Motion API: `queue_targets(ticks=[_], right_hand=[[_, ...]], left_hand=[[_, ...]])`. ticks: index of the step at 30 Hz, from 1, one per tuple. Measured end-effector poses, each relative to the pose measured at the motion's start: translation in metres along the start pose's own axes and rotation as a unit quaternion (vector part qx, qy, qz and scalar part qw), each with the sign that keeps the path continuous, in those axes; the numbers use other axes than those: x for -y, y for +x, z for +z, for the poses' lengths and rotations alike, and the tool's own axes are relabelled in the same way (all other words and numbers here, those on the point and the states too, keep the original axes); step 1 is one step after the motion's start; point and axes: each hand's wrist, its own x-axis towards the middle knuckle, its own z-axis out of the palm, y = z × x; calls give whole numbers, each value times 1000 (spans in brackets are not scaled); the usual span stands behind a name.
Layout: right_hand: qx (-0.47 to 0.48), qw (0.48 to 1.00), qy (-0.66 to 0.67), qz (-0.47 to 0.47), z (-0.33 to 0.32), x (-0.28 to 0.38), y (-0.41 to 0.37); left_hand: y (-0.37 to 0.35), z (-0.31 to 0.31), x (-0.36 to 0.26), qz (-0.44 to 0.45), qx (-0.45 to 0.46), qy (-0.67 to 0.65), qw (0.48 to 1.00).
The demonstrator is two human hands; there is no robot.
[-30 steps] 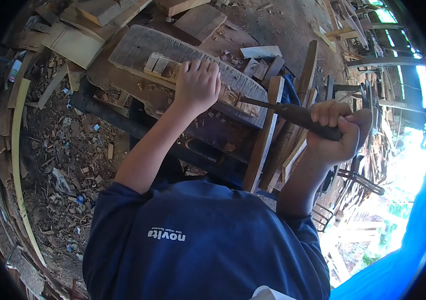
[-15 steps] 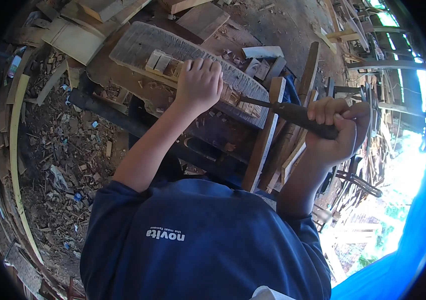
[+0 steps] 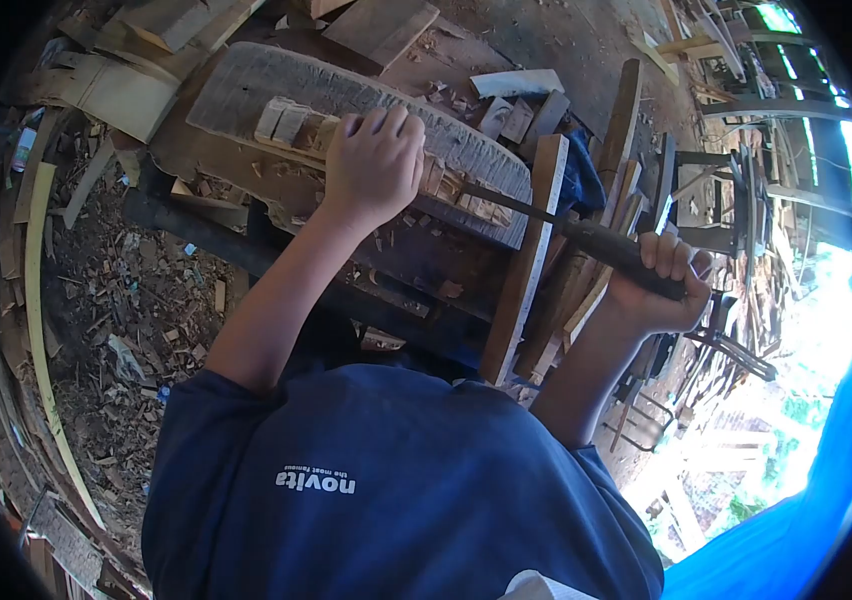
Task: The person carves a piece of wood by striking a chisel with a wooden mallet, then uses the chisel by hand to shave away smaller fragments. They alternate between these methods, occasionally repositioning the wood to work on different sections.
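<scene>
Far to the left of the thick grey board, a long yellowish strip of wood [image 3: 41, 300] stands out at the edge of the scrap-covered ground [image 3: 141, 320], where chips and splinters lie thickly, well apart from the board. Nearer, just beyond the board's left end, is a pale, wide plank [image 3: 116, 92]. The grey board [image 3: 256, 85] itself lies slantwise, its rounded end to the right, upon a brown wooden bench [image 3: 236, 165] that shows along its near side. On the board rests a pale, notched wooden block [image 3: 286, 123], its left end bare and its middle covered by the left hand [image 3: 376, 168], whose fingers are curled over it and held close together; the underside of that grip is hidden. To the right, a chisel-like tool [image 3: 611, 250] reaches over the board's right end, its thin dark shaft pointing at the block; whether the tip bites into the wood is hard to tell. A squared length of timber [image 3: 528, 260] passes beneath the shaft, just beside that end. Beyond it, clear of the board, the right hand [image 3: 661, 275] is closed around the tool's dark handle, and a blue sheet [image 3: 816, 480] hangs farthest right.
</scene>
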Motion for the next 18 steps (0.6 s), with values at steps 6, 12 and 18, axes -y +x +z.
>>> queue_targets(ticks=[6, 12, 18], right_hand=[[-75, 994, 80, 9, -35, -9, -1], [-126, 989, 84, -2, -63, -18, 0], [-186, 977, 102, 16, -79, -23, 2]], left_hand=[[1, 2, 0, -1, -1, 20, 1000], [2, 2, -1, 5, -17, 25, 1000], [2, 4, -2, -4, -5, 27, 1000]])
